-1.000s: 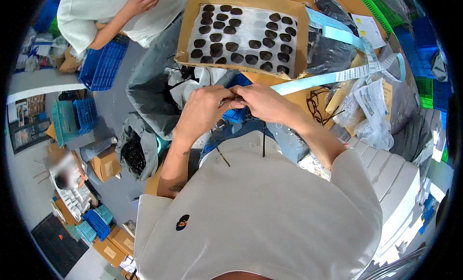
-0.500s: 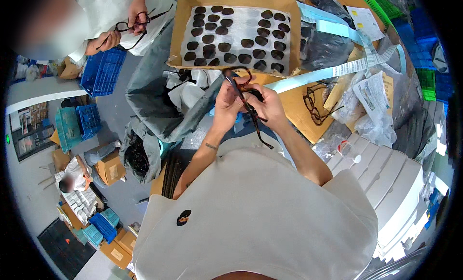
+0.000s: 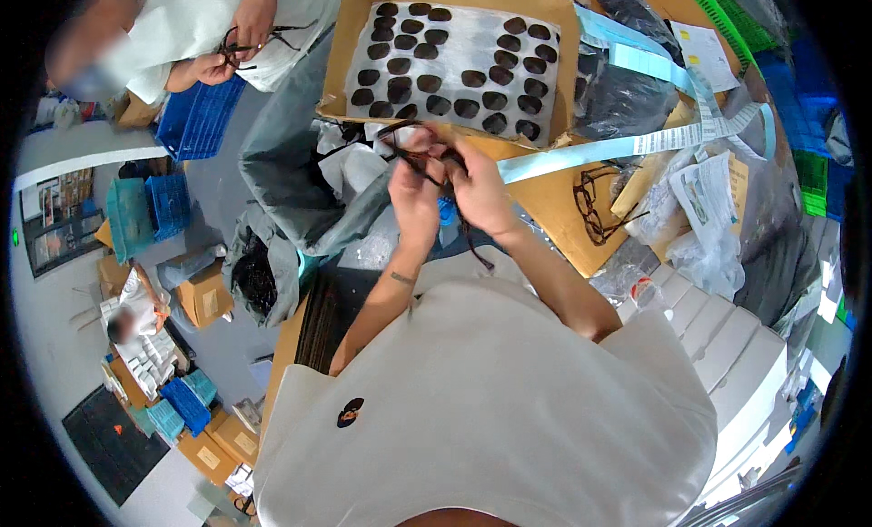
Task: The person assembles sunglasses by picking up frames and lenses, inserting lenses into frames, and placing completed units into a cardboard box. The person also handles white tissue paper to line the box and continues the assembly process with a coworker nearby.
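My left hand point(image 3: 413, 193) and my right hand point(image 3: 480, 193) are raised together over the cardboard-covered bench, both gripping one dark spectacle frame point(image 3: 420, 155). One of its temple arms point(image 3: 474, 247) hangs down below my right hand. Just beyond my hands lies a cardboard tray point(image 3: 341, 59) lined with white foam that carries rows of several dark lenses point(image 3: 454, 78). Another dark spectacle frame point(image 3: 590, 205) lies on the cardboard to my right.
A long pale blue paper strip point(image 3: 627, 146) crosses the bench. Clear plastic bags point(image 3: 708, 218) pile at the right, grey bags point(image 3: 291, 182) at the left. Another person point(image 3: 227, 28) at the upper left holds spectacles. Blue crates point(image 3: 195, 118) and white boxes point(image 3: 727, 345) stand around.
My hands rose from low over the bench with the frame and now hold it nearer the lens tray. The other person has brought spectacles into both hands.
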Demonstrator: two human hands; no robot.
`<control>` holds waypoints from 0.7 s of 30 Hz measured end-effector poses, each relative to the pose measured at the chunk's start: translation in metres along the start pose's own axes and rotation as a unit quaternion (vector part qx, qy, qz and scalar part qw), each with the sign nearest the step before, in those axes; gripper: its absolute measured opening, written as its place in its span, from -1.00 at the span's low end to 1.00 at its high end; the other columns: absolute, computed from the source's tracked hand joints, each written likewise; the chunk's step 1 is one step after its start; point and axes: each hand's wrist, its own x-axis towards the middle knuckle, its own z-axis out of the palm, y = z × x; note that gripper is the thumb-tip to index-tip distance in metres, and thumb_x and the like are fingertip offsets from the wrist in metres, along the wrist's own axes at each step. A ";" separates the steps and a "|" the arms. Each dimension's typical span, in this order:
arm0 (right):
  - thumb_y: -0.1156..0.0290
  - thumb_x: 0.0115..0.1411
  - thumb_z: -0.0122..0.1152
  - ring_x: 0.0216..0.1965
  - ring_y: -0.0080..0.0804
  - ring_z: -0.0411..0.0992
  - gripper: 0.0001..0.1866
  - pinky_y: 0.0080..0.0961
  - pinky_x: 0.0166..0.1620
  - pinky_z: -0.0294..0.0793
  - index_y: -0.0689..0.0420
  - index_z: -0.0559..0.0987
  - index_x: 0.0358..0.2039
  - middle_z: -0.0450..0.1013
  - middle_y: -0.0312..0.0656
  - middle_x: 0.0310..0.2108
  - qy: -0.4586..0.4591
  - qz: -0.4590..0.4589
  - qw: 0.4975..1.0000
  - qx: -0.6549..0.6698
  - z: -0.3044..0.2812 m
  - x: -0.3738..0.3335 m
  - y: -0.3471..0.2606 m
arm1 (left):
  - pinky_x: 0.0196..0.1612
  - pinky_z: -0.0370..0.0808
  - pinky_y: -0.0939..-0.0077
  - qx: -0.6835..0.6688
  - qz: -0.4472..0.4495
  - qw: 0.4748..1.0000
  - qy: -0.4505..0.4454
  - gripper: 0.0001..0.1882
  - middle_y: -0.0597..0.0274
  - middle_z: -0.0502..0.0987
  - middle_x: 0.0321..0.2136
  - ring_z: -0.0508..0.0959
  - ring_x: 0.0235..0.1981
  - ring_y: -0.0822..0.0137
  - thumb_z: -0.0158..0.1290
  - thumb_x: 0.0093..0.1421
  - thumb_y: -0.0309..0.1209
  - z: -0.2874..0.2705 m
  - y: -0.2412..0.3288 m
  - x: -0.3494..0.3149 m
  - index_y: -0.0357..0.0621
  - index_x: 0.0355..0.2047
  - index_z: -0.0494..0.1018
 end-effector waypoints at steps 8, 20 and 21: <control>0.24 -0.01 0.43 -0.24 -0.37 0.44 -0.43 -0.50 -0.12 0.45 0.12 0.52 0.03 0.37 -0.23 -0.38 -0.084 0.022 0.952 -0.294 -0.070 0.141 0.027 | -0.09 0.50 0.42 -0.163 -0.038 0.977 0.135 -0.81 0.07 0.52 -0.15 0.55 -0.17 0.33 -0.10 0.38 -0.29 -0.056 0.024 0.029 -0.15 -0.18 0.30; 0.18 -0.07 0.42 -0.14 -0.03 0.52 -0.57 -0.25 -0.09 0.54 0.27 0.62 -0.30 0.52 0.05 -0.20 -0.172 -0.021 0.778 -0.604 -0.059 0.198 0.089 | -0.27 0.57 0.36 -0.154 -0.177 0.951 0.201 -0.81 -0.06 0.57 -0.22 0.63 -0.28 0.15 -0.09 0.37 -0.25 -0.108 0.014 -0.033 -0.10 -0.20 0.33; 0.17 -0.06 0.42 -0.14 -0.03 0.52 -0.57 -0.25 -0.09 0.53 0.27 0.62 -0.30 0.52 0.06 -0.19 -0.172 -0.031 0.778 -0.603 -0.054 0.203 0.090 | -0.29 0.57 0.38 -0.147 -0.176 0.953 0.197 -0.81 -0.06 0.57 -0.22 0.63 -0.27 0.16 -0.09 0.37 -0.25 -0.111 0.014 -0.037 -0.10 -0.18 0.34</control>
